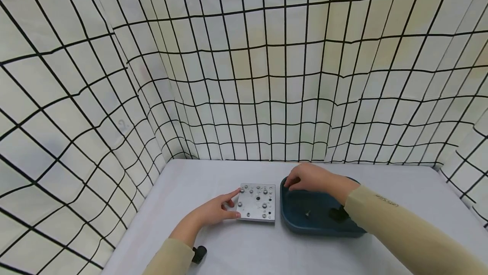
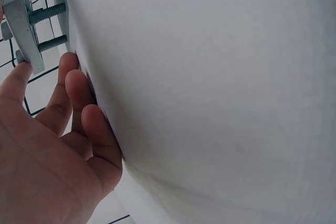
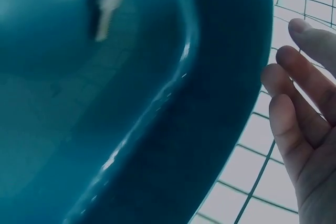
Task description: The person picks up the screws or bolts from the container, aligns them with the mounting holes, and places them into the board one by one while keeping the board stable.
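Note:
A silver metal plate (image 1: 253, 203) with several bolts through it lies on the table, left of a dark blue tray (image 1: 324, 229). Seen from the left wrist, threaded bolt shanks (image 2: 48, 13) stick out below the plate. My left hand (image 1: 213, 211) spans the plate's left side, thumb and index fingertips touching it; the other fingers hang loosely bent beside it. My right hand (image 1: 309, 176) is over the tray's back left corner, fingers loosely bent, with nothing visible between them in the right wrist view. One small bolt (image 3: 106, 15) lies on the tray floor.
White cloth covers the table (image 1: 198, 181). Behind and to the sides rise white walls (image 1: 228, 67) with a black grid. A small black camera (image 1: 199, 254) is worn on the left wrist, and a dark one (image 1: 338, 214) hangs over the tray from the right wrist.

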`<state>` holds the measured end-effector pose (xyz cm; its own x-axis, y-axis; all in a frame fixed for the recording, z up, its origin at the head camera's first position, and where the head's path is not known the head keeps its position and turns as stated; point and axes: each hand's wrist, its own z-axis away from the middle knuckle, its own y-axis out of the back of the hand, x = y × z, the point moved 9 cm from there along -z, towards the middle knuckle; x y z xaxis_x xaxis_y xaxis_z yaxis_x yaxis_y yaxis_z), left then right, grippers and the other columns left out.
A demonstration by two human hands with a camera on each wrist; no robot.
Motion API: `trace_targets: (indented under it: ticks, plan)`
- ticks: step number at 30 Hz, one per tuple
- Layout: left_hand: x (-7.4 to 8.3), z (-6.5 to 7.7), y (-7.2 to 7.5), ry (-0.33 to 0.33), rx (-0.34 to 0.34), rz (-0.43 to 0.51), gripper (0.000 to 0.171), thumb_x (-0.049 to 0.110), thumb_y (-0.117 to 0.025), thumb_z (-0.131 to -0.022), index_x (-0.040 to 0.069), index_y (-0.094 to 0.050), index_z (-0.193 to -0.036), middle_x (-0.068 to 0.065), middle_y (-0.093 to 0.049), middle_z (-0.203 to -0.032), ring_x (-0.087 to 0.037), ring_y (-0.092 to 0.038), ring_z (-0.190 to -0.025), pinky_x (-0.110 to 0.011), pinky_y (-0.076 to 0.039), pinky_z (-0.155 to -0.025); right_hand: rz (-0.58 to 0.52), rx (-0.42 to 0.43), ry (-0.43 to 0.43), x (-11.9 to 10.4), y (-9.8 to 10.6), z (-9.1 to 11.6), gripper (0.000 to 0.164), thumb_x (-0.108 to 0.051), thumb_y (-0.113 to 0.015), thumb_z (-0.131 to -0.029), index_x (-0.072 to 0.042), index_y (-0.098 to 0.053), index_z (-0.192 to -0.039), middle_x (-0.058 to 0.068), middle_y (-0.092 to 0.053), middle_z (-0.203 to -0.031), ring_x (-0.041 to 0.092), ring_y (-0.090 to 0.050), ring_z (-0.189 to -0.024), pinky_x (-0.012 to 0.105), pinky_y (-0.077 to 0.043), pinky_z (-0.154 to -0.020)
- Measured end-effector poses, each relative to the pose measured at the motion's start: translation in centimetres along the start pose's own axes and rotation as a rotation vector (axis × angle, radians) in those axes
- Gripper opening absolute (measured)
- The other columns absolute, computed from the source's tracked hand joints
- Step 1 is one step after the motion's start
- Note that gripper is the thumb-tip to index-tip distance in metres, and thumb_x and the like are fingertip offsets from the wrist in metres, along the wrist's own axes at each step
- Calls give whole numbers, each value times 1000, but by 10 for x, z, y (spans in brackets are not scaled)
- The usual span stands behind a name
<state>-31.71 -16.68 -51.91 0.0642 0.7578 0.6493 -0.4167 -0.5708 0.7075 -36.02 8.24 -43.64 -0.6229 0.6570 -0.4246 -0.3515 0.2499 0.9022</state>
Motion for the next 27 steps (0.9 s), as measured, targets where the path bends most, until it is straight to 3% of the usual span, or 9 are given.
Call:
trace_targets:
  ticks: [12, 27]
  plan:
    - [-2, 0, 0, -5, -7, 9, 86, 48, -79, -81, 32, -37, -154, -1, -55, -120, -17, -52, -93, -39, -45, -78, -12, -98, 58, 8, -14, 35, 14, -17, -74, -90, -17, -78, -103, -13, -69, -100, 2, -63, -90, 26, -52, -78]
    - [0, 0, 0, -4, -5, 16, 86, 46, -80, -81, 29, -38, -154, 0, -55, -118, -17, -51, -92, -38, -44, -78, 75, -241, -1, 16, -43, 33, 10, -18, -78, -86, -23, -77, -94, -20, -65, -88, -3, -59, -81, 25, -51, -76]
